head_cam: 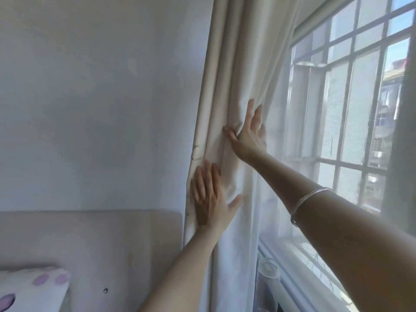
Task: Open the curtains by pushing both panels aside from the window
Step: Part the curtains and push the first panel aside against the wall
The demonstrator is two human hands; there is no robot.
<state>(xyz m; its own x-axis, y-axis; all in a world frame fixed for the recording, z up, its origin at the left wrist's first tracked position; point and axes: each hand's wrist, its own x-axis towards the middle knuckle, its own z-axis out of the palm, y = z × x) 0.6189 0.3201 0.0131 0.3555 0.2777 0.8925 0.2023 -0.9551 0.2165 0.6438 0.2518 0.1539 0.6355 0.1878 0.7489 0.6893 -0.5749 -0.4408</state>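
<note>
A cream curtain panel (234, 70) hangs bunched in folds at the left side of the window (360, 109), against the wall. My left hand (209, 199) lies flat on the lower folds, fingers spread and pointing up. Higher up, my right hand (249, 134) presses on the bunched fabric, thumb out to the left and fingers partly sunk into a fold. A sheer white layer (279, 154) hangs just right of the cream panel, over the glass. At the far right edge a strip of pale fabric (405, 154) shows; I cannot tell whether it is the other panel.
A padded beige headboard (90, 244) stands below the white wall at the left, with a white pillow with purple spots (31, 287) in the bottom corner. The window has a metal grille, a roller blind (333, 16) at its top, and a clear glass (269, 270) on the sill.
</note>
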